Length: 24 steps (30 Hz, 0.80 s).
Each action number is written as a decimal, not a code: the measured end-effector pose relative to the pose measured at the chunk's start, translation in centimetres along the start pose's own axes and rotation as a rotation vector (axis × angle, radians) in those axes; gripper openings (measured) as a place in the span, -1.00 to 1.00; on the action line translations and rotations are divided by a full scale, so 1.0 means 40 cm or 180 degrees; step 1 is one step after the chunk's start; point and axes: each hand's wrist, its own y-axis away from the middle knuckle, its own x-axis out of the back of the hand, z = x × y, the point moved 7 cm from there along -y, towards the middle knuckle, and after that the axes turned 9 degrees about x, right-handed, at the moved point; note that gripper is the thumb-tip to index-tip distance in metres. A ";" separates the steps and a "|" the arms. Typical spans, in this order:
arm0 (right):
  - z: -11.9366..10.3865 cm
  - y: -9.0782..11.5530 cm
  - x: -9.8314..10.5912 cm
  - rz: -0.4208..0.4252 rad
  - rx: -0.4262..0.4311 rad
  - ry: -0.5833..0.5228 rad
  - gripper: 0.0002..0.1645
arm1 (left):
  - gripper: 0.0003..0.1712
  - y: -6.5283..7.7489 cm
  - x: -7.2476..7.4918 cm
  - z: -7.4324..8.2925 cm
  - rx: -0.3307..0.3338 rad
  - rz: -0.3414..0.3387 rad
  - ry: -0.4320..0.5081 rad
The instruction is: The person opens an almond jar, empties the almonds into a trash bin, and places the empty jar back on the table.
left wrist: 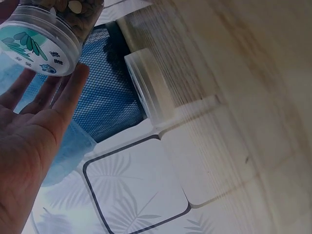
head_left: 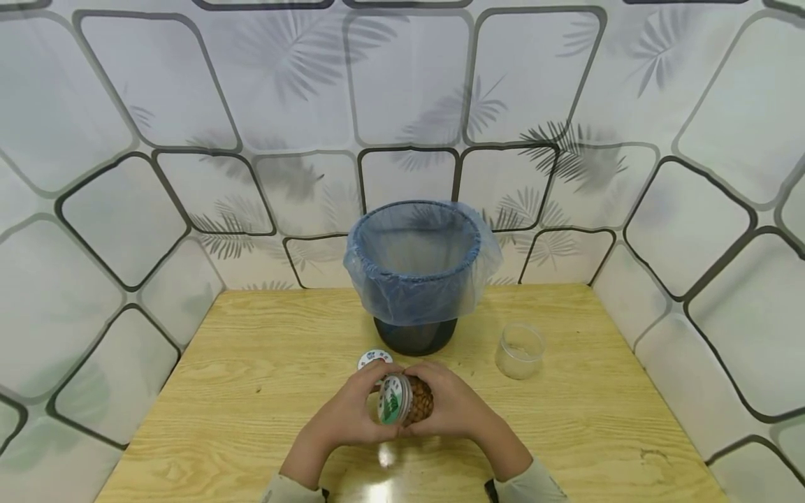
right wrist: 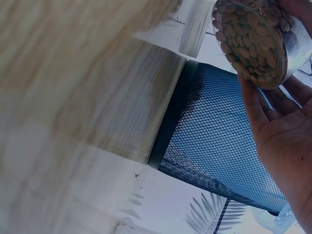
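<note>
Both hands hold a clear jar (head_left: 420,402) tilted on its side above the front middle of the table. The jar is packed with small brown almond-like pieces, and its round screw lid (head_left: 391,400) has a green leaf print on white. Around the lid end curve the fingers of my left hand (head_left: 352,412). My right hand (head_left: 458,405) grips the body near the base. In the left wrist view the lid (left wrist: 39,46) faces the left palm; in the right wrist view the jar's base (right wrist: 251,46) shows the brown pieces. Part of the jar is covered by the fingers.
A dark mesh bin (head_left: 418,339) with a blue bag (head_left: 428,300) over its rim stands behind the hands. A clear open cup-like container (head_left: 519,351) stands to its right. Just beyond the left hand is another round printed lid (head_left: 374,357), partly hidden. Patterned walls (head_left: 402,112) enclose the wooden table (head_left: 264,335).
</note>
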 end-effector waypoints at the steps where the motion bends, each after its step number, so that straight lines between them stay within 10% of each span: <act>1: 0.000 0.000 0.000 -0.0001 0.0001 -0.0003 0.00 | -0.13 0.000 0.000 0.000 0.0003 -0.0002 0.0003; 24: -0.004 -0.004 -0.005 -0.0061 0.0012 0.0026 -0.06 | -0.13 0.004 0.005 -0.016 0.0280 0.0088 0.0031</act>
